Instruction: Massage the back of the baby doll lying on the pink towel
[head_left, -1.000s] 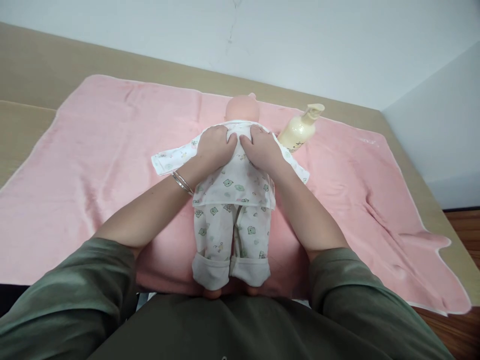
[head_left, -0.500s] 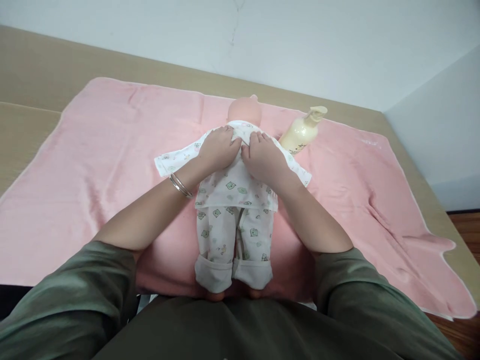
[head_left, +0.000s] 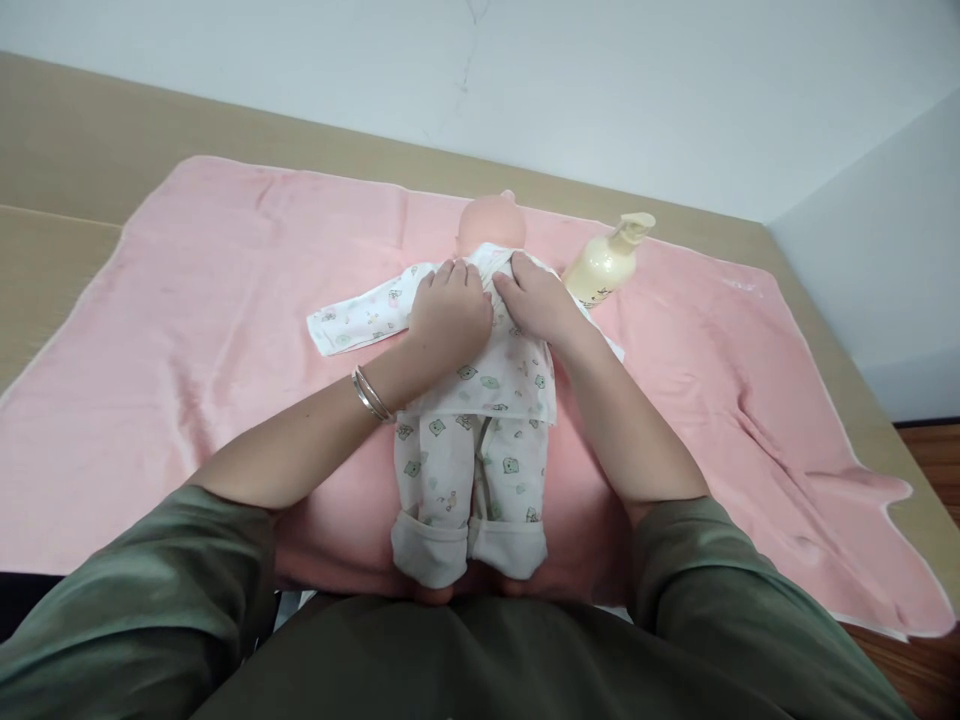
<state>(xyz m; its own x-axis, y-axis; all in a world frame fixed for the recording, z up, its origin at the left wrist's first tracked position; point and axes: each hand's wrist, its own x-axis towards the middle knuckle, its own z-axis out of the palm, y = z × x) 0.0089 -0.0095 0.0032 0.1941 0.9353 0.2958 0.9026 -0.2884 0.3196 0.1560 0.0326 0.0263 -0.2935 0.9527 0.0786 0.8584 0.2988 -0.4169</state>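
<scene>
A doll (head_left: pixel 492 222) lies with its head away from me, dressed in a white printed top (head_left: pixel 487 385) and matching trousers (head_left: pixel 510 465) with turned-up cuffs. My left hand (head_left: pixel 451 312) is closed on the upper chest of the top, its fingers curled into the cloth near the neckline. Beside it, my right hand (head_left: pixel 536 295) pinches the top's cloth just below the neckline on the right. The fabric between both hands is creased. One sleeve (head_left: pixel 360 320) stretches out flat to the left; the other is mostly behind my right hand and forearm.
A pink blanket (head_left: pixel 247 300) lies under the doll on a wooden table (head_left: pixel 300 130). Right of the doll's head, a cream pump bottle (head_left: pixel 604 262) lies tilted on the blanket. A pale wall (head_left: pixel 600 90) rises behind the table.
My left hand has shifted right and slightly down across the chest. My right hand has turned and moved slightly up and right. The top's cloth near the neckline is more creased.
</scene>
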